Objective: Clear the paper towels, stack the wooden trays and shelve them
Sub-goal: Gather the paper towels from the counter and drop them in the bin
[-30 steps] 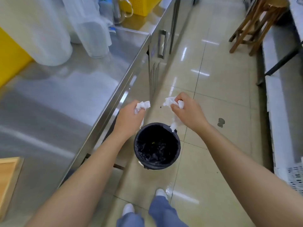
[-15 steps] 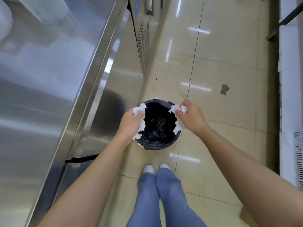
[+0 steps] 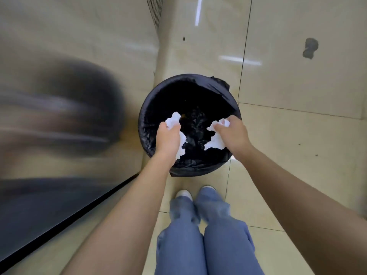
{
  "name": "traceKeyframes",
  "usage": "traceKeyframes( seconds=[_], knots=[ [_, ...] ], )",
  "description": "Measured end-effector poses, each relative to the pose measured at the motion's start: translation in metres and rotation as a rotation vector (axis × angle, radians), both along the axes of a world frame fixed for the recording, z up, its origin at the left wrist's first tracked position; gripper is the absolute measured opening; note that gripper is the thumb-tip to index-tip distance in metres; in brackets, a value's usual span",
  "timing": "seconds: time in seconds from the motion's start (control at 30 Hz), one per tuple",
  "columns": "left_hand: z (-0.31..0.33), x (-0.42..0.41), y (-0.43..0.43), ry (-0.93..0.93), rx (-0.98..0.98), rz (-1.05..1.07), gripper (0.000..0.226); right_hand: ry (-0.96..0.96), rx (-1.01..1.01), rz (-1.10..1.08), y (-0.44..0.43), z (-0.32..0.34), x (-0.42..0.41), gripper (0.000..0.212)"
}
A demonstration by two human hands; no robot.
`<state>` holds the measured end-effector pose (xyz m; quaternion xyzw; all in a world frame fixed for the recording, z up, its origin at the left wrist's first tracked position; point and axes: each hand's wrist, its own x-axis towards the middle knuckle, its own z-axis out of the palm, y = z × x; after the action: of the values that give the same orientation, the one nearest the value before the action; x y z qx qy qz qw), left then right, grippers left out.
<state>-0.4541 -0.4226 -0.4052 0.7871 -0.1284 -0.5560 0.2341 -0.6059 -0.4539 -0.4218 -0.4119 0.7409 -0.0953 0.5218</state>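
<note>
A round bin with a black liner (image 3: 155, 104) stands on the floor right below me. My left hand (image 3: 167, 138) is inside its opening, closed on a crumpled white paper towel (image 3: 173, 121). My right hand (image 3: 233, 133) is over the bin's right side, closed on a second crumpled paper towel (image 3: 215, 141). Both towels hang over the dark inside of the bin. No wooden trays are in view.
A steel cabinet front (image 3: 69, 96) rises close on the left, blurred, with a vent grille (image 3: 155, 10) at the top. Glossy beige floor tiles (image 3: 297, 145) spread to the right, with a dark mark (image 3: 309, 48). My legs and white shoes (image 3: 184, 195) are below the bin.
I have bent down closer to the bin. Both hands have gone lower, from its rim into its opening, still gripping the towels. The counter top has left the view.
</note>
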Motion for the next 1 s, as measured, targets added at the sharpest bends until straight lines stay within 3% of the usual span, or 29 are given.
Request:
traceKeyframes(
  seconds=[0.2, 0.27, 0.37, 0.47, 0.57, 1.0],
  knots=[
    [-0.067, -0.007, 0.016, 0.085, 0.103, -0.188, 0.068, -0.141, 0.239, 0.079, 0.014, -0.072, 0.004, 0.081],
    [-0.064, -0.002, 0.023, 0.059, 0.058, -0.237, 0.068, -0.151, 0.193, 0.14, 0.015, -0.067, 0.003, 0.085],
    [-0.038, 0.01, 0.029, -0.106, -0.026, -0.34, 0.066, -0.015, 0.078, 0.345, 0.015, -0.038, -0.001, 0.087],
    [0.01, 0.022, 0.029, -0.348, -0.107, -0.55, 0.065, 0.181, -0.036, 0.538, 0.01, 0.015, -0.001, 0.087],
    [0.075, 0.028, 0.026, -0.492, -0.179, -0.654, 0.063, 0.253, -0.181, 0.658, 0.002, 0.088, 0.004, 0.084],
    [0.382, 0.058, 0.011, -0.84, -0.588, -0.54, 0.062, 0.209, -0.731, 0.786, -0.037, 0.412, 0.032, 0.082]
  ],
)
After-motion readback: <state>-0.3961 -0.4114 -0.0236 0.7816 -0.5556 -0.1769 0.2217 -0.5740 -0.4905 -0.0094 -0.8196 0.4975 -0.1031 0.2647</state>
